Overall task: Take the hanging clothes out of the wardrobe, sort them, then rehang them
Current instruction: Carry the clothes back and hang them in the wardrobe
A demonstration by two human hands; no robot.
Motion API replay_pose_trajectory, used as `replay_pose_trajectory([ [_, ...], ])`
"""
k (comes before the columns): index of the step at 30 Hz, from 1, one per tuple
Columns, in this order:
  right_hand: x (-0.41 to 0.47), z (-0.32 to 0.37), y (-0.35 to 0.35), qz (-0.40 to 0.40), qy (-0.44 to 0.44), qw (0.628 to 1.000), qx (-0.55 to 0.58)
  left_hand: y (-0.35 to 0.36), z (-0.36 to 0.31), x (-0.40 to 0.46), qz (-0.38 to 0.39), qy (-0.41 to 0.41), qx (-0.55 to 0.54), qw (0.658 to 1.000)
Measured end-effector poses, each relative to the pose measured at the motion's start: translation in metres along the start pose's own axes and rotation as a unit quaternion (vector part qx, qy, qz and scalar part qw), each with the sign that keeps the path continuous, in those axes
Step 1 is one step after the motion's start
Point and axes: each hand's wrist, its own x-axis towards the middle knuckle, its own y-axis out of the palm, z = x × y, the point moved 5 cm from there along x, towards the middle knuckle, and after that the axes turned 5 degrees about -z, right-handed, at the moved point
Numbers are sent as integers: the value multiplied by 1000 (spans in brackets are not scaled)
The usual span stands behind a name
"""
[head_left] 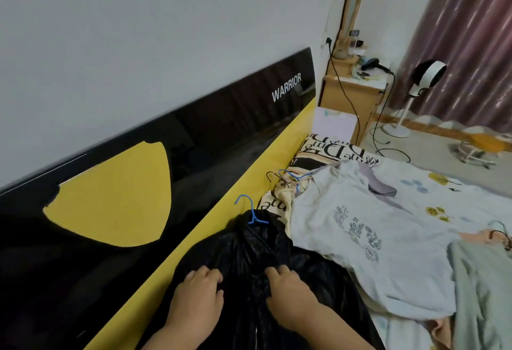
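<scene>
On the bed (457, 200), a shiny black garment (249, 261) on a blue hanger (253, 215) lies along the headboard edge, its hook pointing toward the black-and-yellow headboard (166, 155). The left hand (198, 291) and right hand (288, 291) both rest on the garment's lower part, fingers bent and pressing into the fabric; whether they pinch it I cannot tell. Just beside it toward the bed's middle lies a pale printed shirt (360, 227), with more hangers (288, 176) at its collar end near the lettered pillow (332, 151).
</scene>
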Motion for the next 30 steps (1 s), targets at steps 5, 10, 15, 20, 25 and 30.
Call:
replay_pose_trajectory([
  [5, 94, 6, 16, -20, 31, 999, -11, 21, 19, 78, -25, -6, 45, 999],
  [10, 151, 0, 33, -43, 79, 996, -4, 48, 31, 127, -26, -7, 90, 996],
  [15, 175, 1, 49, -54, 79, 995, 13, 66, 34, 156, -31, -17, 85, 996],
  [20, 170, 0, 51, -35, 58, 998, -3, 71, 32, 165, -6, -57, 66, 996],
  [25, 142, -8, 23, -105, 35, 992, 56, 55, 30, 144, -15, -79, -7, 997],
  [30, 92, -27, -3, -247, 21, 962, 119, 22, 19, 103, -25, -61, -82, 994],
])
